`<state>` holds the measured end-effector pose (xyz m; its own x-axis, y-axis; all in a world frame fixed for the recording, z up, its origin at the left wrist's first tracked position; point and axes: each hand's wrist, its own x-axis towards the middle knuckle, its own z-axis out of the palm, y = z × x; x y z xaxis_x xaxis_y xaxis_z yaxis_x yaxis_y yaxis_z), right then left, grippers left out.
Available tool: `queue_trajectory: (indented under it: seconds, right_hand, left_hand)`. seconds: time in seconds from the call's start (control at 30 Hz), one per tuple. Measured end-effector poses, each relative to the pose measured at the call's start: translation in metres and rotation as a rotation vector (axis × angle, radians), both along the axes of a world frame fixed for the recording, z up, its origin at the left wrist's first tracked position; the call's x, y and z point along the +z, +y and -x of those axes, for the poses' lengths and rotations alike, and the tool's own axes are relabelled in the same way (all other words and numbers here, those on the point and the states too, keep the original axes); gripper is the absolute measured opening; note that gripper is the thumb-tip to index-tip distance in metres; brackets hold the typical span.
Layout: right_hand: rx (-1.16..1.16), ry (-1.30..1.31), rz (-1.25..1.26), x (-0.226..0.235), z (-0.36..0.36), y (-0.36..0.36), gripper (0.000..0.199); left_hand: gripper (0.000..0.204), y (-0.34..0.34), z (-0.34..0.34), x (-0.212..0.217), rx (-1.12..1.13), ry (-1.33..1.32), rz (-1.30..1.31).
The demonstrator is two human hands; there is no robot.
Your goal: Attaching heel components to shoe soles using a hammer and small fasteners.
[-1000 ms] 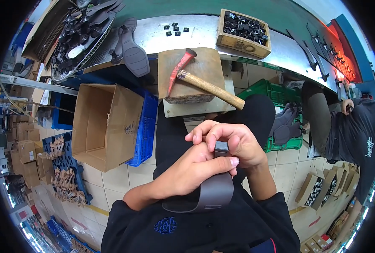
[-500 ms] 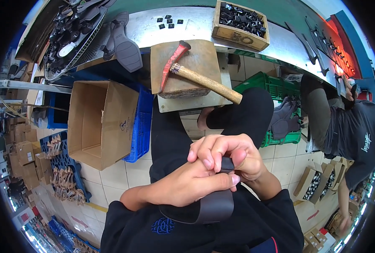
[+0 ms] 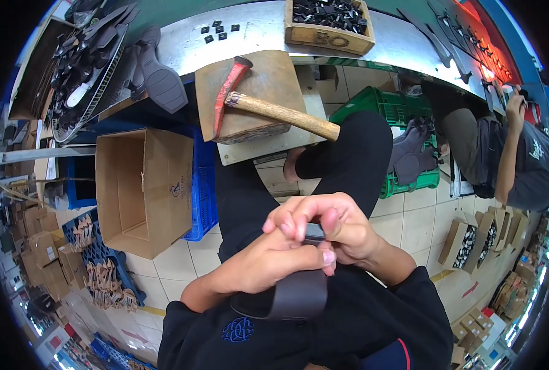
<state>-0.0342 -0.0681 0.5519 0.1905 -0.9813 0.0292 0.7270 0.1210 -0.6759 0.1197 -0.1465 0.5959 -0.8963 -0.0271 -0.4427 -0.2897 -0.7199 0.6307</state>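
Against my lap I hold a dark brown shoe (image 3: 299, 297), its broad, smooth band hanging below my hands. My left hand (image 3: 265, 262) is wrapped round it, thumb stretched along the near side. My right hand (image 3: 348, 231) is curled over the same spot, thumb and fingers pinching around the shoe's dark, block-like heel end (image 3: 314, 232). A flat grey face of that end shows between the fingers. Most of the shoe is hidden by my hands. Beyond them, a hammer (image 3: 280, 113) with a red head and wooden handle lies on a covered block (image 3: 262, 74).
Several small black square pieces (image 3: 218, 28) lie on the metal bench (image 3: 256, 31), near a wooden box (image 3: 330, 41) full of black pieces. Shoes (image 3: 157, 74) and a loaded basket (image 3: 95, 92) stand left. A cardboard box (image 3: 120, 191) and green crate (image 3: 373, 105) flank my legs. A co-worker (image 3: 527, 166) sits right.
My view has shifted, so the bench things sit further left. The heel end has tilted, showing more of its grey face. The co-worker's hanging arm no longer shows; a forearm is raised at the bench.
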Motion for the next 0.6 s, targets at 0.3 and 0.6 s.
queue_trajectory:
  seconds: [0.3,0.6]
  right_hand:
    - [-0.172,0.290,0.304,0.012,0.014,0.005,0.046]
    - [-0.366,0.771,0.510,0.025,0.037,0.020,0.035]
  left_hand:
    - [0.029,-0.002,0.000,0.006,-0.148,0.241,0.534]
    - [0.047,-0.006,0.024,0.014,-0.107,0.374,0.767]
